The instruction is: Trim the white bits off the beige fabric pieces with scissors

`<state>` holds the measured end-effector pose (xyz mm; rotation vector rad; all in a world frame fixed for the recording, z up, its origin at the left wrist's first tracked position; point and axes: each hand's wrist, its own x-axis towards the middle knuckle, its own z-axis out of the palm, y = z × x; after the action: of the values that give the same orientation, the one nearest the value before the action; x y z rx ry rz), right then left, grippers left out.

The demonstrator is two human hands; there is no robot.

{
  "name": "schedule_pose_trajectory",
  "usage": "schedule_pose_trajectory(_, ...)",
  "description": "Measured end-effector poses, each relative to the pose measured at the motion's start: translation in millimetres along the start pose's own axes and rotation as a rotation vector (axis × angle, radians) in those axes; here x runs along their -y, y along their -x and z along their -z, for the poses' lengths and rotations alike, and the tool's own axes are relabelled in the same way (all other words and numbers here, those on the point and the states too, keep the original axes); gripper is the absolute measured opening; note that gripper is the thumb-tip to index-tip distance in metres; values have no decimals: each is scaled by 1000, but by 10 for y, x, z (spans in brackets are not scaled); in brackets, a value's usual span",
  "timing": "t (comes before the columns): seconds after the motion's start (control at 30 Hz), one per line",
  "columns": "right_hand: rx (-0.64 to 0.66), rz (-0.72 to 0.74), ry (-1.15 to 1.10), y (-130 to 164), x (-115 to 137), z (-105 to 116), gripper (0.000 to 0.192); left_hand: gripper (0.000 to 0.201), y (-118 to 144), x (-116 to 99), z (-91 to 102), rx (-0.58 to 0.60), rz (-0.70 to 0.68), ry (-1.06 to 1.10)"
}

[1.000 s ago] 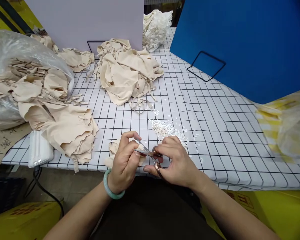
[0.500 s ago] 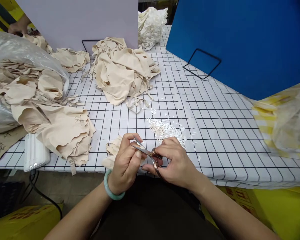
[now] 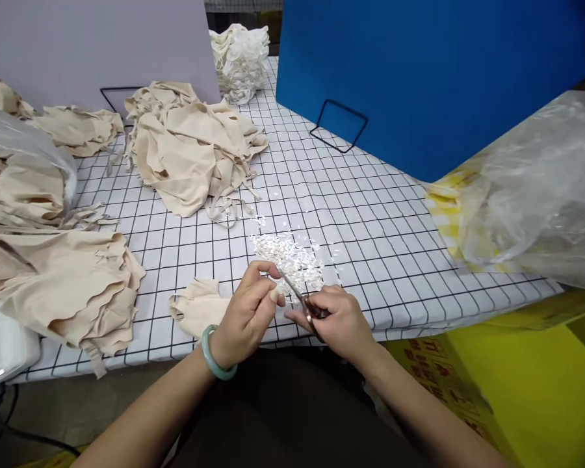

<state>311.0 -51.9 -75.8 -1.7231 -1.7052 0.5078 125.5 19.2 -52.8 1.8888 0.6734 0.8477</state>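
My right hand point(image 3: 344, 325) grips a pair of small scissors point(image 3: 312, 313) by the bronze-coloured handles, thumb and fingers around the loops. The blades point up and left, close together, their tips at the fingers of my left hand point(image 3: 251, 312). That hand, with a pale green bangle point(image 3: 218, 356) at its wrist, is closed in a pinch; whatever lies between thumb and fingers is too small to make out. Just left of it a beige cloth piece point(image 3: 199, 307) lies on the table, partly hidden. Beyond my hands is a scatter of tiny white clippings point(image 3: 292, 257).
Beige fabric pieces lie in piles point(image 3: 190, 149) at the back and at left point(image 3: 78, 279), beside a clear plastic bag point(image 3: 29, 143). A blue board point(image 3: 419, 78) and a pale board point(image 3: 92, 45) stand behind. Right is another plastic bag point(image 3: 541, 195); a white device point(image 3: 10, 344) sits front left.
The scissor blades, spread apart before, have come together near my left fingertips. My view has turned to the right, so the table's things appear farther left.
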Motion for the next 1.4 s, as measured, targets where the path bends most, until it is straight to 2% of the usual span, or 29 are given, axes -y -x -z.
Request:
schedule_pose_trajectory(0.1,33,-149,17,-65,-75,113,52,30,82,23,177,50,69,-61)
schedule_pose_trajectory(0.17,34,-141,44,-157,-58,166,47,24,232,42,389,21,133,-234)
schedule_pose_trajectory(0.23,65,-80,32,-236,26,122,57,17,451,72,595,-69,215,-485)
schedule_pose_trajectory(0.3,183,-19,-59,-248,172,-46,59,35,696,100,718,-101,300,-666)
schedule_pose_trajectory(0.37,370,48,-189,-181,354,-296,51,48,903,106,736,-24,345,-672)
schedule_pose_trajectory(0.43,503,118,-272,-110,525,-544,39,39,1004,91,706,65,333,-543)
schedule_pose_trajectory(0.47,512,131,-282,-113,596,-642,32,31,996,82,704,85,320,-470)
schedule_pose_trajectory(0.53,496,94,-322,-273,716,-747,26,19,832,74,791,76,311,-372)
schedule_pose_trajectory(0.6,440,50,-391,-673,849,-710,19,12,460,60,1032,7,267,-375)
schedule_pose_trajectory(0.63,398,38,-425,-948,930,-643,15,10,210,44,1197,-51,230,-410)
schedule_pose_trajectory(0.7,229,47,-446,-1565,1098,-460,15,8,-338,9,1533,-224,115,-523)
schedule_pose_trajectory(0.73,129,27,-449,-1863,1161,-376,20,12,-589,9,1662,-347,101,-592)
schedule_pose_trajectory(0.77,37,-2,-427,-2123,1195,-315,24,22,-789,31,1742,-413,105,-617)
schedule_pose_trajectory(0.83,-74,-34,-391,-2453,1158,-304,29,35,-955,141,1719,-455,126,-642)
schedule_pose_trajectory(0.87,-104,-38,-372,-2501,1097,-357,30,38,-904,216,1619,-441,134,-645)
schedule_pose_trajectory(0.93,-42,-17,-354,-2380,944,-555,26,37,-579,352,1304,-374,137,-645)
schedule_pose_trajectory(1.0,134,7,-367,-2082,834,-822,21,27,-104,432,968,-322,127,-660)
schedule_pose_trajectory(1.07,295,22,-396,-1776,836,-1118,17,21,343,459,754,-401,89,-773)
schedule_pose_trajectory(1.13,380,39,-422,-1585,963,-1426,18,22,664,463,711,-515,105,-876)
schedule_pose_trajectory(1.2,411,49,-438,-1546,1180,-1736,22,21,843,463,783,-589,147,-944)
schedule_pose_trajectory(1.3,355,39,-425,-1710,1559,-2160,26,20,915,472,902,-619,178,-1024)
schedule_pose_trajectory(1.4,275,27,-416,-1973,1876,-2454,22,20,885,506,929,-618,208,-1089)
